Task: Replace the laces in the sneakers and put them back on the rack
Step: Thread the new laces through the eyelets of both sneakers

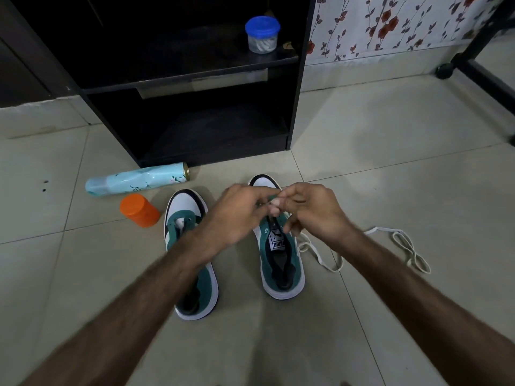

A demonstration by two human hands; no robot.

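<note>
Two green-and-white sneakers stand side by side on the floor tiles, toes pointing away from me. The left sneaker [186, 215] has no lace and my left forearm crosses over it. Both hands meet above the front eyelets of the right sneaker [281, 263]. My left hand [237, 213] and my right hand [309, 210] pinch a white lace between their fingertips. The white lace [320, 256] trails off the shoe's right side and lies in loops [409, 246] on the floor. The black rack [195, 87] stands just beyond the shoes.
A light-blue spray can [136, 180] lies on its side in front of the rack. An orange-lidded jar [139, 209] is tipped beside the left sneaker. A blue-lidded tub [262, 34] sits on the rack's upper shelf. A black furniture leg [479, 65] is at the far right.
</note>
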